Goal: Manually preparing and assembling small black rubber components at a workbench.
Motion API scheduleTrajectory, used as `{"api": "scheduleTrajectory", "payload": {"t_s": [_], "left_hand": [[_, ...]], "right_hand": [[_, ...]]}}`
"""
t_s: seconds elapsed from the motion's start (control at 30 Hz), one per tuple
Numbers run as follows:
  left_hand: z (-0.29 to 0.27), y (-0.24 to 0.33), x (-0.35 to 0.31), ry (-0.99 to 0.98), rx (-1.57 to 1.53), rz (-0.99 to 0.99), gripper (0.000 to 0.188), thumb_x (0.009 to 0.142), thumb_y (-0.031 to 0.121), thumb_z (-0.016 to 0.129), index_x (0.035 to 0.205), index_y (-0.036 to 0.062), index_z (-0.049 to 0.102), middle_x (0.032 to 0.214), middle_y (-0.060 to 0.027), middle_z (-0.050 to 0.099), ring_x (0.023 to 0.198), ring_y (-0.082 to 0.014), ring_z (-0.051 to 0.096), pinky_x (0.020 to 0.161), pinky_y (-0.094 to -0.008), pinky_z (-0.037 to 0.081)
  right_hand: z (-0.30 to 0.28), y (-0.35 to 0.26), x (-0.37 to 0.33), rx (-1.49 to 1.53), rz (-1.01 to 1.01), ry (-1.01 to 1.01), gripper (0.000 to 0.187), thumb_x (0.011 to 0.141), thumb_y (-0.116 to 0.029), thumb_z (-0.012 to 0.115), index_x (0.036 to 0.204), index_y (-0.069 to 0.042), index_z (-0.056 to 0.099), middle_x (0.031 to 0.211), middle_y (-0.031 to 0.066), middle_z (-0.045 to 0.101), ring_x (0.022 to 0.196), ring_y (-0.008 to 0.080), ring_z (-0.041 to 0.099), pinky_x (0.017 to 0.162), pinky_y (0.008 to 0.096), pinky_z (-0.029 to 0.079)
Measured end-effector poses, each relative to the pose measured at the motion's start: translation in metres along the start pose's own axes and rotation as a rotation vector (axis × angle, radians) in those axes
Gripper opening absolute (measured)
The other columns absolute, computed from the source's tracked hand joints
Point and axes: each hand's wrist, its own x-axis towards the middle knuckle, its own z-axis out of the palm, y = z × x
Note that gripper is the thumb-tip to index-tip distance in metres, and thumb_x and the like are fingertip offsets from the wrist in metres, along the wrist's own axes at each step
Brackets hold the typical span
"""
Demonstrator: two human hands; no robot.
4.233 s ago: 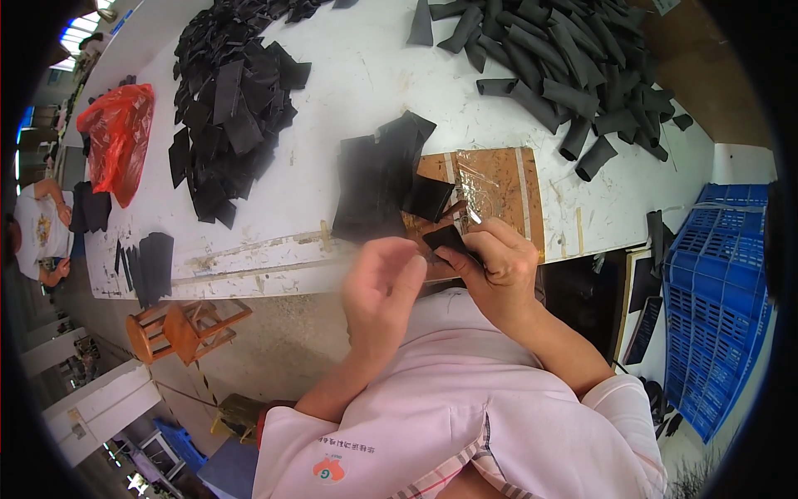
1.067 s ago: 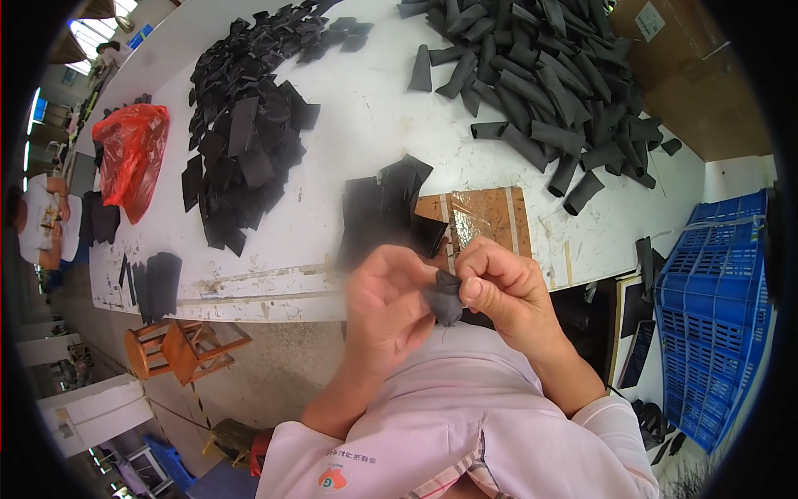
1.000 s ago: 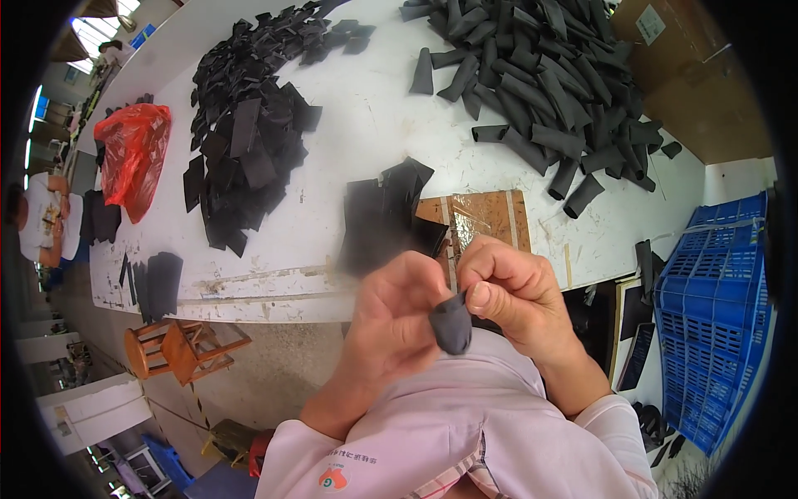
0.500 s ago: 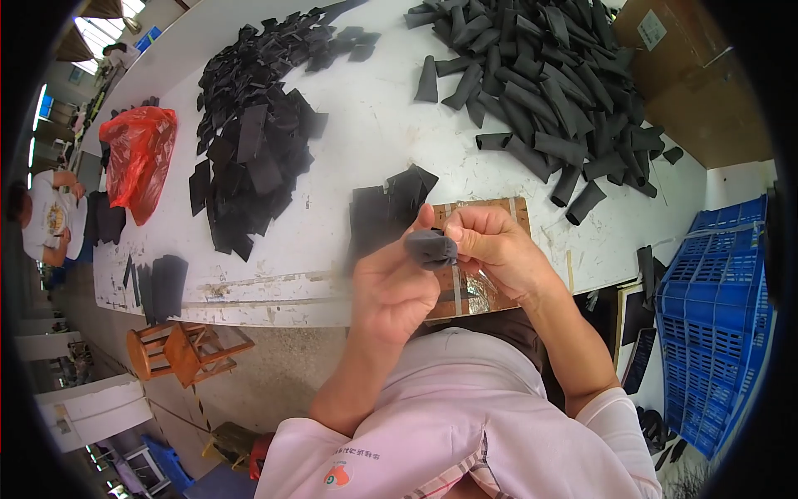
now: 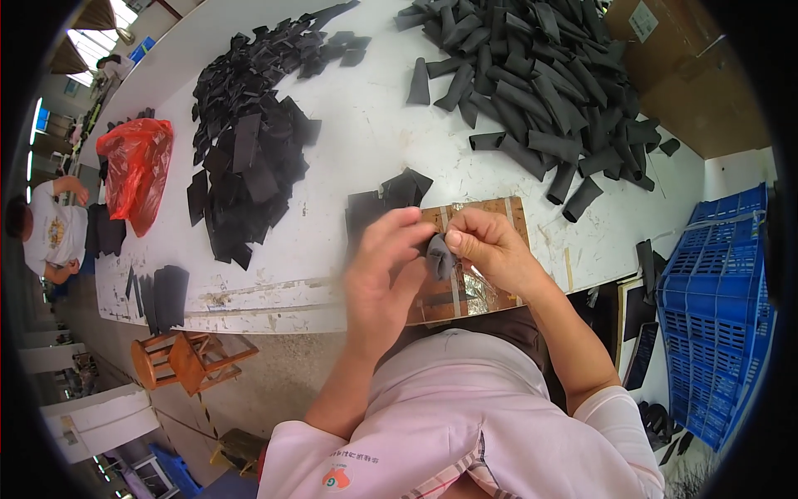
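My right hand pinches a small dark grey rolled fabric piece between thumb and fingers. Just left of that piece is my left hand, slightly blurred, its fingers apart and holding nothing that I can see. Both hands are over a brown board with strips of clear tape, at the near edge of the table. Beyond my left hand lie a few flat black pieces, partly hidden by it.
On the white table, flat black pieces are heaped at left and dark grey tubes at right. A red plastic bag lies far left. Right are a cardboard box and blue crates. A wooden stool stands lower left.
My left hand has let go of the rolled piece and opened, moving slightly left. The piece has turned downward in my right hand's pinch.
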Motion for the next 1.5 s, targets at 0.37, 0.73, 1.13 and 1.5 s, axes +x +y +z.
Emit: {"api": "scheduleTrajectory", "payload": {"t_s": [0.37,0.73,1.13,1.5], "left_hand": [[0.011,-0.008,-0.027,0.270,-0.378,-0.181,0.018,0.081,0.012,0.059,0.092,-0.0011,0.053,0.097,-0.0152,0.057,0.090,-0.0205,0.053,0.084,-0.0316,0.039],[0.016,0.023,0.011,-0.061,-0.354,-0.204,0.031,0.068,-0.001,0.070,0.093,-0.0021,0.052,0.085,-0.0099,0.059,0.079,-0.0134,0.056,0.074,-0.0251,0.045],[0.019,0.003,0.001,-0.006,-0.089,-0.061,0.018,0.071,-0.004,0.065,0.086,-0.0005,0.056,0.080,-0.0061,0.055,0.073,-0.0103,0.052,0.064,-0.0212,0.043],[0.016,0.008,0.006,-0.014,-0.113,0.024,0.013,0.076,-0.001,0.061,0.089,-0.0016,0.058,0.085,-0.0099,0.056,0.073,-0.0144,0.053,0.060,-0.0219,0.044]], "right_hand": [[0.008,-0.003,-0.005,-1.117,-0.592,-0.031,0.025,0.062,-0.020,0.067,0.062,-0.004,0.048,0.063,0.0062,0.049,0.062,0.0218,0.051,0.052,0.0329,0.042],[0.016,-0.025,-0.019,-1.021,-0.777,0.266,0.023,0.056,-0.013,0.070,0.069,-0.005,0.053,0.063,0.0021,0.048,0.058,0.0179,0.048,0.044,0.0291,0.040],[0.009,0.017,-0.013,-0.878,-0.576,0.111,0.015,0.063,-0.007,0.062,0.065,-0.003,0.048,0.062,0.0070,0.048,0.061,0.0235,0.049,0.049,0.0337,0.042],[0.003,0.015,-0.008,-0.850,-0.585,0.056,0.017,0.068,-0.012,0.064,0.067,-0.004,0.049,0.063,0.0072,0.050,0.061,0.0244,0.049,0.049,0.0352,0.041]]}}
